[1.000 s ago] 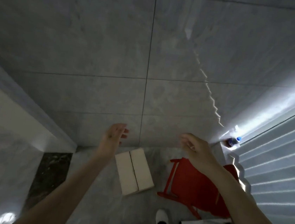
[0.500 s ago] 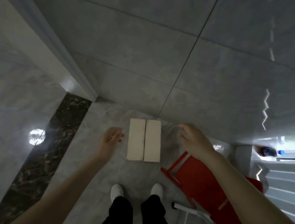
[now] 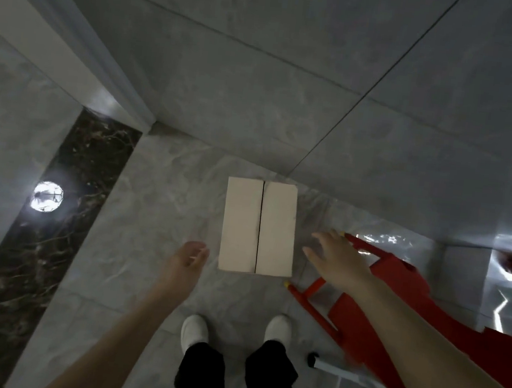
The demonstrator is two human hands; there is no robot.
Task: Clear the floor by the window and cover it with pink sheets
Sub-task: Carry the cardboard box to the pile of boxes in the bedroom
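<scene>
Head view, looking down. The marble floor (image 3: 153, 246) meets the tiled wall just beyond one closed cardboard box (image 3: 259, 226), the landmark here, which lies flat with its two flaps meeting along a centre seam. One red chair (image 3: 396, 292) lies tipped over just right of the box; part of a white metal frame (image 3: 352, 377) shows nearer the viewer, right of the box. Two white shoes (image 3: 195, 329) stand directly below the box. One left hand (image 3: 188, 258) hangs just left of the box's near corner, fingers relaxed and holding nothing. One right hand (image 3: 335, 260) is spread flat just right of the box, above the chair's legs, also holding nothing. No pink sheet is visible. The step in hand appears to be clearing the box: both palms should close on its opposite long sides, low and level, so the unsealed flaps stay shut and the chair legs are not knocked.
</scene>
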